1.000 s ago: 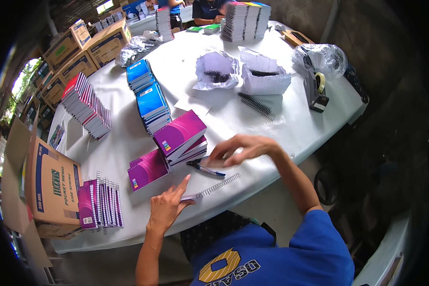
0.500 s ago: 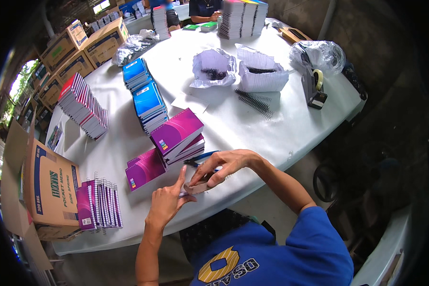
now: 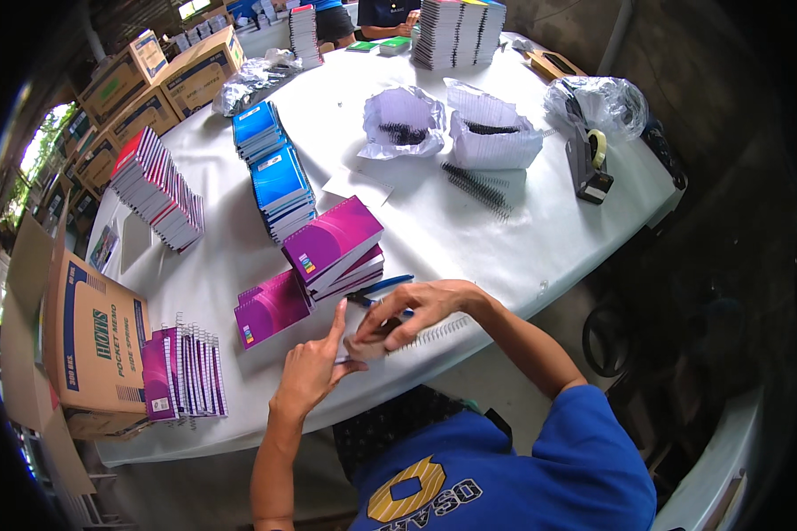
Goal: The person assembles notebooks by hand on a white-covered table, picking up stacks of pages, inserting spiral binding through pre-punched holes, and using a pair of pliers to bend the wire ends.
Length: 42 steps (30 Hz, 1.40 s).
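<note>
Near the front edge of the table, my two hands meet at a small notebook [image 3: 368, 346], seen almost edge-on with a brown back. My left hand [image 3: 314, 365] grips its left end, index finger stretched upward and thumb along the near side. My right hand [image 3: 413, 312] is closed over its top, fingers curled down; they hide most of it. A thin wire spiral [image 3: 440, 334] sticks out to the right below my right hand. Pliers with blue handles [image 3: 386, 284] lie just beyond my fingers. Purple notebooks [image 3: 332, 237] are stacked close beyond my left hand.
Purple spiral notebooks [image 3: 186, 376] stand by an open carton [image 3: 97, 345] at left. Blue [image 3: 282, 181] and red notebook stacks [image 3: 158, 190] lie farther back. Paper-wrapped coils [image 3: 403, 124], loose spirals [image 3: 476, 188] and a tape dispenser [image 3: 586, 164] lie beyond. A person's hand [image 3: 411, 19] is at the far side.
More of the wire spiral now shows to the right of my right hand. My right fingers have shifted slightly on the notebook. The whole view has moved a little.
</note>
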Tool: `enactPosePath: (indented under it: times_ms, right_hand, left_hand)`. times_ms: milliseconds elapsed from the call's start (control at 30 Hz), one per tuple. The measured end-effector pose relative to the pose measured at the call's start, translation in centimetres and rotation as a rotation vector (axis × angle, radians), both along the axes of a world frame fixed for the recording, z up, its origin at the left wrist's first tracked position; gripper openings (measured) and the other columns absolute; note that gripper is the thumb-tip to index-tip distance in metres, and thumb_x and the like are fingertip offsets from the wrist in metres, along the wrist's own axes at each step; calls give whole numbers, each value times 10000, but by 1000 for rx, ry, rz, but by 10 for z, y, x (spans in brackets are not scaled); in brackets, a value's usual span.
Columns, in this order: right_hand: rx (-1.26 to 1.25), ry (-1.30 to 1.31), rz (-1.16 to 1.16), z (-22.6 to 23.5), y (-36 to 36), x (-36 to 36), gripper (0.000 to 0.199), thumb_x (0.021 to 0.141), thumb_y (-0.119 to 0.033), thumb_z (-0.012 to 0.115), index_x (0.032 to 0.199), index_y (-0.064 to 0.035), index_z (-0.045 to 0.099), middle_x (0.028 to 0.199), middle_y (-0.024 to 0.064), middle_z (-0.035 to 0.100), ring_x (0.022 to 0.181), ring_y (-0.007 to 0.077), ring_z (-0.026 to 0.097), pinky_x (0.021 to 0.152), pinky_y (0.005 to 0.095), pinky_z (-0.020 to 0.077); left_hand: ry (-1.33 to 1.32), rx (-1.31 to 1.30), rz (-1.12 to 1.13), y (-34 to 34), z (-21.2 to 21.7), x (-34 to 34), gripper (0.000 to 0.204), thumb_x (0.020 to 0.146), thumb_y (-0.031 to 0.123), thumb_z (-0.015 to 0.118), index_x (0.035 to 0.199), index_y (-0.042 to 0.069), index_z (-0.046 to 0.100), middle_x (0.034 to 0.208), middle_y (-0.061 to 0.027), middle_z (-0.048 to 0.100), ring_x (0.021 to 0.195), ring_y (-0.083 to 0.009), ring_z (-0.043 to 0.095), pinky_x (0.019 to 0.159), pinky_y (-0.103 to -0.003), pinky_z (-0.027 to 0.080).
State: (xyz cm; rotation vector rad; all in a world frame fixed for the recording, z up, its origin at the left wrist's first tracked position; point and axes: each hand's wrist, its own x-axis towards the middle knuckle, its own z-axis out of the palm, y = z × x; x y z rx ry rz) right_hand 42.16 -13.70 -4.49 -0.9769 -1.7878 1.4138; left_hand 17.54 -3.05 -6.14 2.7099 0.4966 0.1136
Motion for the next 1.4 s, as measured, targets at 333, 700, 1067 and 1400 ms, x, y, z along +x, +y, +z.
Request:
enactPosePath:
  times_ms: [333,700,1067,1400]
  right_hand:
    - [-13,-219,-71,12,7,8,507,929,-385,621,1319,-62,627,1185,117,680,1019,219,620,878,353,496]
    - [215,-860,-669,-10,-36,88,494,790,-405,795,1171,-102,712,1243,126,644,1117,275,613,903,368,498]
    - [471,-683,-600,-23,-33,-52,230,851,-96,691,1015,-31,543,956,124,569,884,333,607,773,441,497]
    - [717,-623,-598,-22,-33,-58,147,902,-115,622,981,-13,550,1006,142,563,953,327,594,776,423,497]
  left_hand:
    - [55,-24,15,-3,13,8,983,827,485,723,1564,104,195,765,-226,669,750,-423,674,656,-509,512]
    - [39,190,18,-8,4,8,594,894,490,618,1413,220,517,1118,-110,708,935,-338,689,739,-454,558]
    - [59,86,17,-17,12,10,637,900,346,658,1487,310,413,1130,-43,713,874,-301,705,730,-435,574]
    - [52,66,-7,-14,9,8,619,866,247,696,1441,319,478,1138,-43,708,843,-336,695,750,-456,570]
